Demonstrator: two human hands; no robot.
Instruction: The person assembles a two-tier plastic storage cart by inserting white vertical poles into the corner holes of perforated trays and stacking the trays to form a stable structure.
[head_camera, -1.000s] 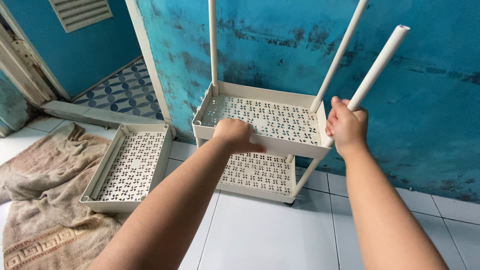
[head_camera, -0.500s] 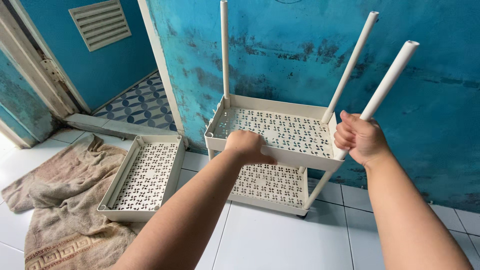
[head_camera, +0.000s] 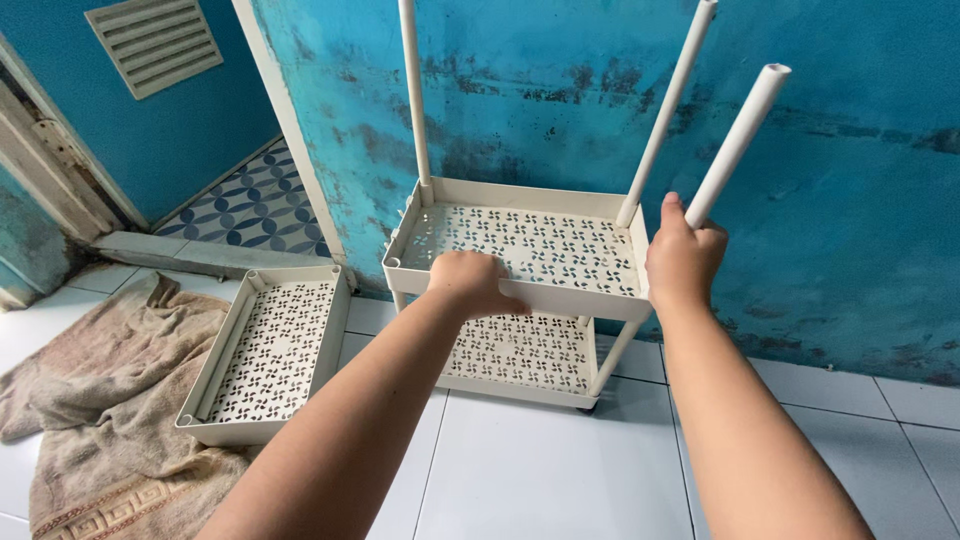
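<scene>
A cream plastic rack stands against the blue wall, with an upper perforated tray (head_camera: 520, 240) and a lower tray (head_camera: 520, 352). Three white poles rise from the upper tray. My right hand (head_camera: 682, 255) is closed around the front right pole (head_camera: 740, 140), which leans to the right. My left hand (head_camera: 475, 282) rests on the front rim of the upper tray, fingers curled over the edge. The back left pole (head_camera: 414, 100) and back right pole (head_camera: 668, 105) stand in their corner sockets.
A third loose perforated tray (head_camera: 268, 350) lies on the white tiled floor to the left, partly on a beige towel (head_camera: 90, 400). A doorway with patterned floor tiles (head_camera: 245, 205) opens at the back left. The stained blue wall (head_camera: 850, 200) is right behind the rack.
The view has shifted so the rack sits lower and more central. My right hand has slid slightly along the leaning pole; my left hand stays on the tray's front rim.
</scene>
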